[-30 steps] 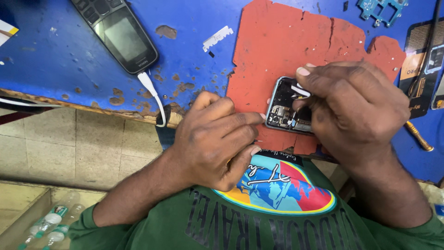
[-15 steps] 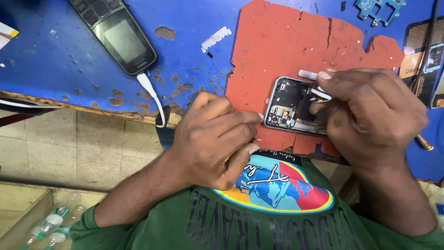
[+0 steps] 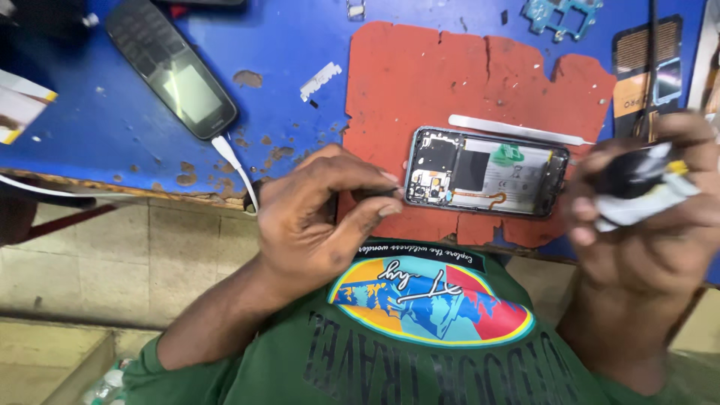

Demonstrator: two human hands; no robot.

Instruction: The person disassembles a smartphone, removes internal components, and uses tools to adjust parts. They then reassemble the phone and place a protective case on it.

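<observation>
An opened smartphone (image 3: 487,174) lies back-up on a red mat (image 3: 420,82), its board and battery exposed. My left hand (image 3: 315,217) rests at the table edge just left of the phone. Its thumb and forefinger pinch a small dark piece (image 3: 369,194) that is too small to identify. My right hand (image 3: 645,217) is off to the right of the phone, blurred, and closed around a black-and-white tool (image 3: 637,184) with a yellow spot. A slim white pry stick (image 3: 517,129) lies on the mat just behind the phone.
A dark keypad phone (image 3: 172,67) with a white cable (image 3: 236,169) lies at the back left of the worn blue table (image 3: 97,135). A blue plastic frame piece (image 3: 562,15) and a black-and-gold panel (image 3: 637,67) sit at the back right. Tiled floor (image 3: 112,255) lies below.
My right hand has pulled away from the phone to the right and now grips the black-and-white tool. The white stick lies on the mat, and the whole phone is uncovered.
</observation>
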